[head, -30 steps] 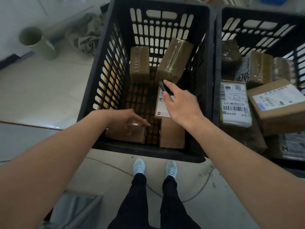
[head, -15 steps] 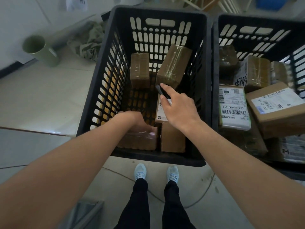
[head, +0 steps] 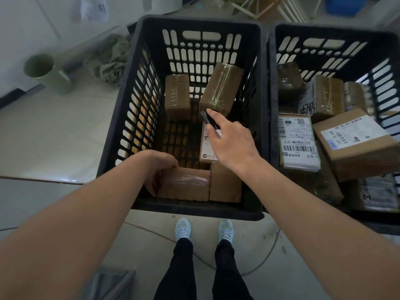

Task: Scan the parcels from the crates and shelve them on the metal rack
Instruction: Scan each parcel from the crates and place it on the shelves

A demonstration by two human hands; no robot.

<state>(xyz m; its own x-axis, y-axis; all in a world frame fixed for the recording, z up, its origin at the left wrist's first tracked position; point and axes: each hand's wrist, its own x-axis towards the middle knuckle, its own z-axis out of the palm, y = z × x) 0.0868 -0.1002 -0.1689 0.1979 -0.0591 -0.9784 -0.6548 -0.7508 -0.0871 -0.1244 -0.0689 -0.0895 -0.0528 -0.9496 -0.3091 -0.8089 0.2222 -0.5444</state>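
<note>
Two black plastic crates stand side by side on the floor. Inside the left crate (head: 121, 126), my left hand (head: 158, 167) grips the left end of a taped brown parcel (head: 186, 185) at the near wall. My right hand (head: 231, 141) holds a slim black scanner (head: 208, 121) over a parcel with a white label (head: 206, 146). Another brown parcel (head: 225, 182) stands to the right of the gripped one. Two more brown parcels (head: 177, 96) (head: 220, 89) lean at the far wall.
The right crate (head: 270, 105) holds several labelled parcels, among them a white-labelled bag (head: 296, 144) and a cardboard box (head: 355, 144). A green cylinder (head: 47, 72) and crumpled cloth (head: 110, 59) lie on the floor to the left. My feet (head: 203, 230) stand by a cable.
My left hand slid from the top of the near brown parcel to its left end and closed round it. The parcel shifted right. My right hand with the scanner stayed roughly in place.
</note>
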